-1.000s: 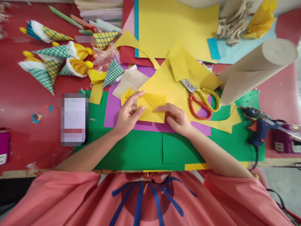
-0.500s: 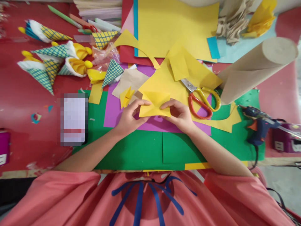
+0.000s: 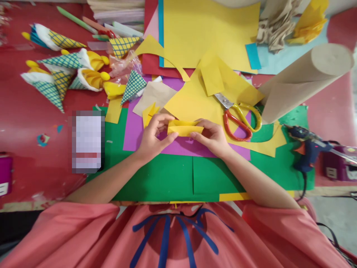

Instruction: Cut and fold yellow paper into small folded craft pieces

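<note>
The folded yellow paper [image 3: 185,128] lay long from left to right between the hands; the left hand [image 3: 153,137] pinched its left end; the right hand [image 3: 212,137] pinched its right end, both just as near.

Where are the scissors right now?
In the head view the scissors lie right of centre on yellow paper, just beyond the right hand and left of the brown paper roll.

Head-worn view, steeply down, close over table [image 3: 33,111]
</note>
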The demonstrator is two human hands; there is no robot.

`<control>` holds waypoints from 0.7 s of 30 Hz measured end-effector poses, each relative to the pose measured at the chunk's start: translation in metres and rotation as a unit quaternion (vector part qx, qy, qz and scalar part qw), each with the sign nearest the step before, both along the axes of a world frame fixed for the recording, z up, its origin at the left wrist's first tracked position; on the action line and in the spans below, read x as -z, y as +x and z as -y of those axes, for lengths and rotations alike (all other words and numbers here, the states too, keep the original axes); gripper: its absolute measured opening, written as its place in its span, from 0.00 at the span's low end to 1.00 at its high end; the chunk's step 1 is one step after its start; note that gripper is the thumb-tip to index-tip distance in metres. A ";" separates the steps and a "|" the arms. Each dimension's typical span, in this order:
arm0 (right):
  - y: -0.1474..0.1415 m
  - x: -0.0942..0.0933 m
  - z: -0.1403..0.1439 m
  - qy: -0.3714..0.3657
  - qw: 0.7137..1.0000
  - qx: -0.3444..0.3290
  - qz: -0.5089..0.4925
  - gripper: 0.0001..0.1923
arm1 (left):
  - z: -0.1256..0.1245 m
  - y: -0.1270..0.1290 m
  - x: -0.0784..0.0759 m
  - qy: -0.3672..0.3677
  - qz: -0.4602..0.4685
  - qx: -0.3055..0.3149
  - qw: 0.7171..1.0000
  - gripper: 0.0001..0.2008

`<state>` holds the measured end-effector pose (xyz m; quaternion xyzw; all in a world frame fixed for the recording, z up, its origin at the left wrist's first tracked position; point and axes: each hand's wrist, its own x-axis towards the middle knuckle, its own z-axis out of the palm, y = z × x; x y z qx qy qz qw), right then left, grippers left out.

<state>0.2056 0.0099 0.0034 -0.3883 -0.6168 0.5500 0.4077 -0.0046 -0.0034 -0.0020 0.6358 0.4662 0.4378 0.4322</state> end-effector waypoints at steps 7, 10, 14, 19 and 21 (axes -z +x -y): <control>-0.004 0.006 0.003 -0.097 0.994 0.004 -0.054 0.17 | -0.001 0.001 0.000 -0.035 -0.002 0.039 0.999 0.22; -0.006 0.003 0.004 -0.104 0.993 0.009 -0.056 0.19 | -0.001 0.000 0.000 -0.035 -0.009 0.032 0.999 0.16; -0.005 0.001 0.004 -0.087 0.996 -0.004 -0.030 0.19 | -0.001 0.001 -0.002 -0.035 -0.005 0.019 0.999 0.13; -0.003 0.004 0.002 -0.039 0.999 0.016 0.021 0.14 | 0.000 0.001 -0.002 -0.063 0.001 0.024 0.998 0.15; -0.003 0.005 0.002 -0.043 0.999 0.015 0.024 0.14 | 0.000 0.001 -0.002 -0.070 0.006 0.020 0.997 0.16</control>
